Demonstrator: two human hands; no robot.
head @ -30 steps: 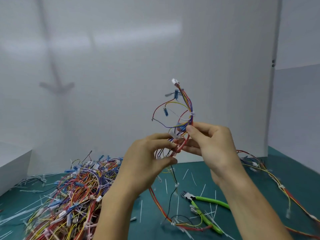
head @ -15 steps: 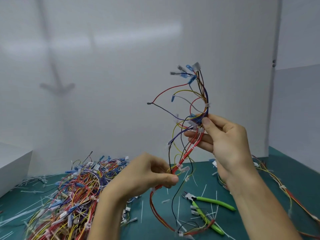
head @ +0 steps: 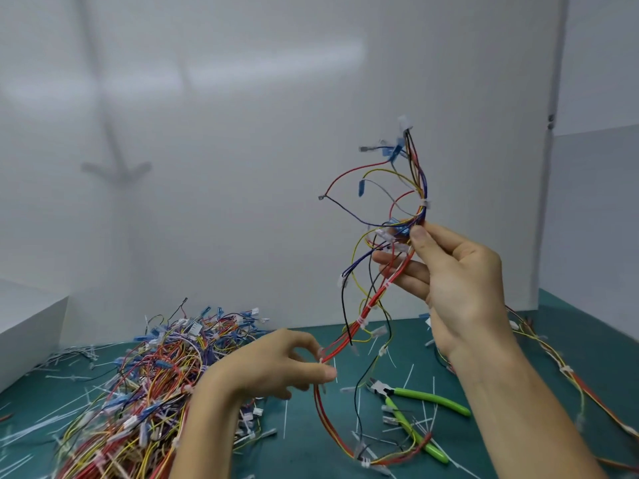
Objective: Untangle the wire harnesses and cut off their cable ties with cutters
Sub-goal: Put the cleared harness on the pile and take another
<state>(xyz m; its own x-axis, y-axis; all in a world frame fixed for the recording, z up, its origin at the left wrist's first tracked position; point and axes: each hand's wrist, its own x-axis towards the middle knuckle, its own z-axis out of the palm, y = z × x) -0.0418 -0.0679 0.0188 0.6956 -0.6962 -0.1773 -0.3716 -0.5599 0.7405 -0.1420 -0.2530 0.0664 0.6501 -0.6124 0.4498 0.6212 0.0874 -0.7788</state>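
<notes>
Head view: a dark teal table surface [head: 304, 430] fills the lower part of the frame. It is enclosed by a plain white back panel [head: 242, 167] across the middle and top, and a grey-white side panel [head: 594, 209] at the right edge. A white box [head: 24, 326] sits at the far left.

A large tangled pile of harnesses [head: 155, 385], red, yellow, blue and white, lies at the lower left. Cut white cable ties [head: 285, 420] are scattered over the surface around it. Green-handled cutters [head: 415, 406] lie on the surface at lower centre-right, handles apart. Another loose harness [head: 560, 368] trails along the lower right.

The wire harness [head: 373, 305] being worked hangs in the air right of centre. Its connector ends fan upward and its lower loop rests on the surface beside the cutters. A white tie [head: 424, 203] still binds the wires just above the right hand [head: 460, 288]. That hand pinches the bundle between thumb and forefinger, with the other fingers lying straighter beneath. The left hand [head: 273, 368], lower centre, pinches the red strands at its thumb tip. It is slightly blurred, so which finger meets the thumb is unclear.
</notes>
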